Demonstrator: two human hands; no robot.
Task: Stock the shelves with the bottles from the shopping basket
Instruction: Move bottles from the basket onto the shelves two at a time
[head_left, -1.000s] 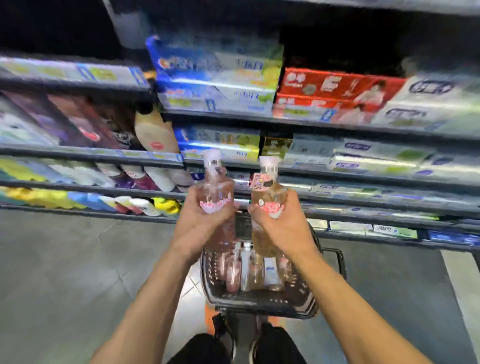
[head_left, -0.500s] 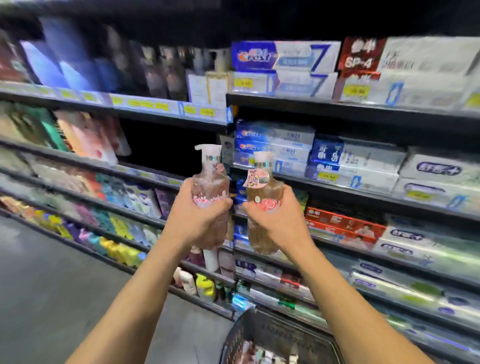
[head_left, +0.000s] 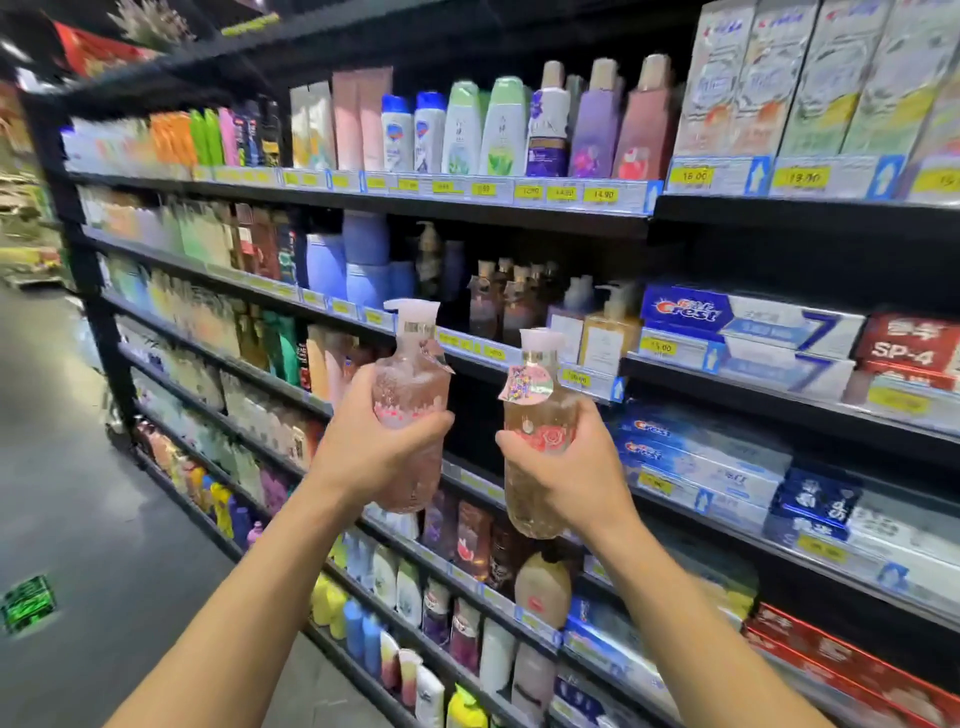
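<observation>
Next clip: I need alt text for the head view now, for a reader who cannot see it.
A person holds up two pump bottles before stocked store shelves: the left hand grips a pink bottle, the right hand an amber bottle with a rose label. Toiletry bottles fill the shelves behind; Crest toothpaste boxes sit to the right.

My pink bottle (head_left: 410, 395) is clear rosy, with a white pump and a deeper pink band. Right of it the amber bottle (head_left: 540, 415) has a red rose on it, a white pump too. Further right of the pink bottle I see blue-and-white boxes (head_left: 691, 312), then a red box (head_left: 904, 348). Above it are yellow price tags (head_left: 600, 195) on black shelves (head_left: 467, 213).
</observation>
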